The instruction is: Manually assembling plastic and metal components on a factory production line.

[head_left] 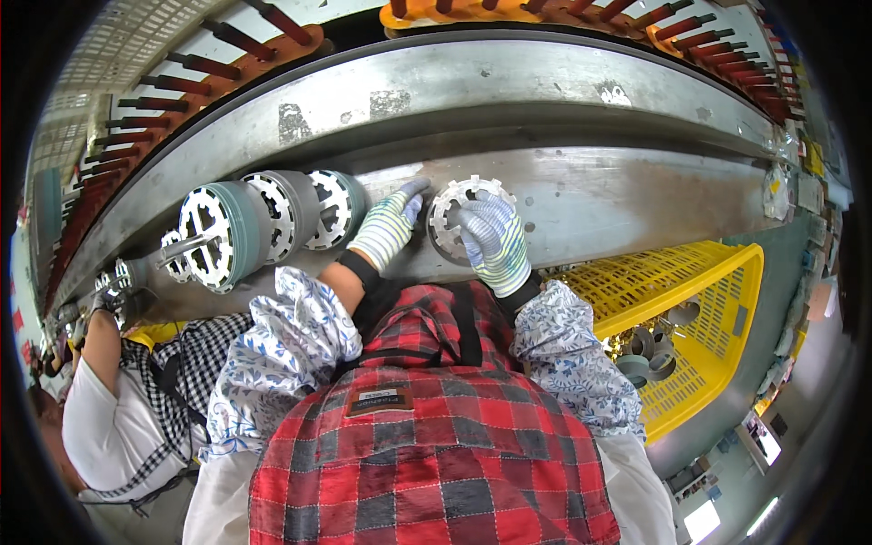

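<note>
Both of my hands wear striped work gloves. My right hand (495, 238) grips a pale notched disc (440, 225) from its right side, its fingers over the openings; that palm is hidden. To its left, my left hand (387, 225) holds nothing that I can see, with index finger and thumb stretched toward the disc, apart from it. Beside my left wrist stands a grey cylinder (356, 202) faced with a white spoked disc. Further left are another grey cylinder (307, 213) and a larger grey-green one (243, 229), with a metal rod (186, 245) sticking out in front.
A metal ledge (627, 195) runs across in front of me. Beyond it, red rods (241, 41) stand on orange plates (509, 14). A yellow basket (740, 300) at right contains grey rings (640, 350). At left a co-worker (118, 409) has hands near metal parts.
</note>
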Tool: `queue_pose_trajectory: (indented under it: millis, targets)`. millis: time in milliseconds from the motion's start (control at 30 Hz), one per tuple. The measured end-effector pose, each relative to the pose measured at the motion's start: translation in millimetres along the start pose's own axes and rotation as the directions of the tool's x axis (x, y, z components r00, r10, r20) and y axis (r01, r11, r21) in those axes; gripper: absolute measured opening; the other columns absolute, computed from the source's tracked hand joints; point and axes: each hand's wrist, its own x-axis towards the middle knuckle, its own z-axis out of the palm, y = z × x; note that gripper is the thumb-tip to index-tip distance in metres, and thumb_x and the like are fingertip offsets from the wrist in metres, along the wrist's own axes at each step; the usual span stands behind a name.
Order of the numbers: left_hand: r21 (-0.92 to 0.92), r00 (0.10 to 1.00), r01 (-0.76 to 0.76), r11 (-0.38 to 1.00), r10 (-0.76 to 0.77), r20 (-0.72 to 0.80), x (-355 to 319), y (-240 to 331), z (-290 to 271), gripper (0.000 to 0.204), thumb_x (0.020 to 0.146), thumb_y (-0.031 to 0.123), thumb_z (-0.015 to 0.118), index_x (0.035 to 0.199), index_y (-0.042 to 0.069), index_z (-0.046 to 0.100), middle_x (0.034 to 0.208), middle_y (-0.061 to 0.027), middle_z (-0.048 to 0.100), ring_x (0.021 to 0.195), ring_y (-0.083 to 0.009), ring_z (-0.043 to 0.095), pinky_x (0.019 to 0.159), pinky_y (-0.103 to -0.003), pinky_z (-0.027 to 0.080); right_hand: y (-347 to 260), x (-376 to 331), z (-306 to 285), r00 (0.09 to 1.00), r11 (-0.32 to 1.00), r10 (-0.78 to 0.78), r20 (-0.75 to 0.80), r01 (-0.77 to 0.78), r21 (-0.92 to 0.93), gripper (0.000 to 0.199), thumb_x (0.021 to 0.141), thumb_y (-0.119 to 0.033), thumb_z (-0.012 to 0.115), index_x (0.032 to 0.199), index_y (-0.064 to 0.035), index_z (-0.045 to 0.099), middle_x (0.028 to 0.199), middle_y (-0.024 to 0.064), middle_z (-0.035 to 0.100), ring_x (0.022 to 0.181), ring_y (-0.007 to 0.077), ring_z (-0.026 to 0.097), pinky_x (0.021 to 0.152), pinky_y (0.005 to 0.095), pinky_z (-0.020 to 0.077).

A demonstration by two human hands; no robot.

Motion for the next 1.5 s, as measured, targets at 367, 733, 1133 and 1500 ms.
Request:
queue_pose_trajectory:
  millis: [367,733,1133,1500]
  targets:
    - [-0.284,0.947,0.168,0.944,-0.075,0.311,-36.2,72.2,-8.6,0.043,0.095,0.023,0.062,0.129,-0.002,0.052,0.102,-0.0050,0.064,0.088,-0.0099,0.056,0.079,-0.026,0.048,-32.5,13.5,-23.8,0.995,0.995,0.085,-0.059,-0.081,0.067,0.052,0.074,-0.029,0.073,0.118,-0.0070,0.057,0.116,0.0182,0.060,0.112,0.0421,0.054,0.097,0.0554,0.0402]
    - [0.211,0.996,-0.077,0.974,0.068,0.051,-26.7,65.6,9.0,0.057,0.093,0.028,0.060,0.142,0.006,0.041,0.138,-0.0260,0.046,0.130,-0.0381,0.044,0.108,-0.040,0.035,9.3,-16.3,2.2,0.948,0.928,0.313,-0.054,-0.318,-0.195,0.042,0.076,-0.019,0.068,0.115,-0.0057,0.062,0.121,0.0244,0.057,0.110,0.0417,0.056,0.092,0.0491,0.0468]
    - [0.226,0.989,0.063,0.972,-0.092,0.117,-24.2,36.3,18.3,0.049,0.099,0.026,0.050,0.143,0.006,0.041,0.096,-0.0177,0.067,0.075,-0.0212,0.062,0.072,-0.033,0.050,5.9,-8.7,12.3,0.945,0.910,0.327,0.006,-0.313,-0.272,0.039,0.080,-0.025,0.064,0.114,-0.0052,0.063,0.120,0.0168,0.061,0.112,0.0366,0.056,0.096,0.0485,0.0437]
    - [0.324,0.989,-0.088,0.942,0.044,0.141,-27.8,49.8,14.5,0.049,0.099,0.025,0.046,0.142,0.002,0.039,0.126,-0.0302,0.055,0.116,-0.0412,0.054,0.098,-0.041,0.043,0.1,-10.9,6.3,0.938,0.910,0.346,0.025,-0.329,-0.252,0.038,0.080,-0.024,0.063,0.113,-0.0047,0.064,0.119,0.0165,0.061,0.114,0.0369,0.055,0.099,0.0495,0.0415]
